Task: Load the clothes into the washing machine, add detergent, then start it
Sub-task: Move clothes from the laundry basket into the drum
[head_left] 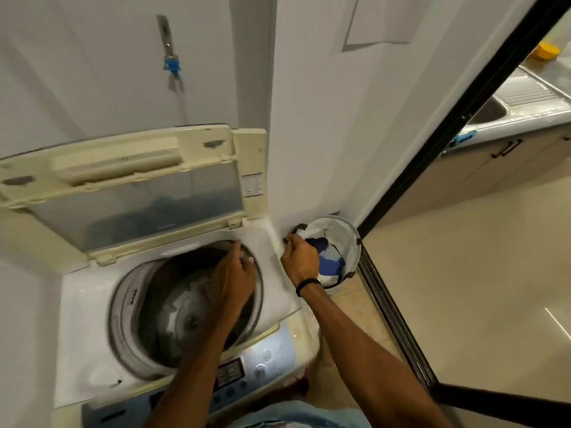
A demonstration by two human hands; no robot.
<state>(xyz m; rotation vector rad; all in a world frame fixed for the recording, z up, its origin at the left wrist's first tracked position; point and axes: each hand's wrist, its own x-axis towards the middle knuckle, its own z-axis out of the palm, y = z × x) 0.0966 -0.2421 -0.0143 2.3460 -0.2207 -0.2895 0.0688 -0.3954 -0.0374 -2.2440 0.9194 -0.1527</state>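
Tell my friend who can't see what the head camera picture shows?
A person's left hand reaches into an open top-loading washing machine, while the right hand grips clothes in a laundry basket beside it.

no text can be read; the label (253,185) on the washing machine (92,291) is too blurred.

Bare forearms; black band (307,285) on right wrist; perhaps denim below

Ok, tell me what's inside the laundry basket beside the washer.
The laundry basket holds blue and white clothes, bunched together. The right hand reaches over its near rim and covers part of the pile; whatever lies beneath the top pieces is hidden.
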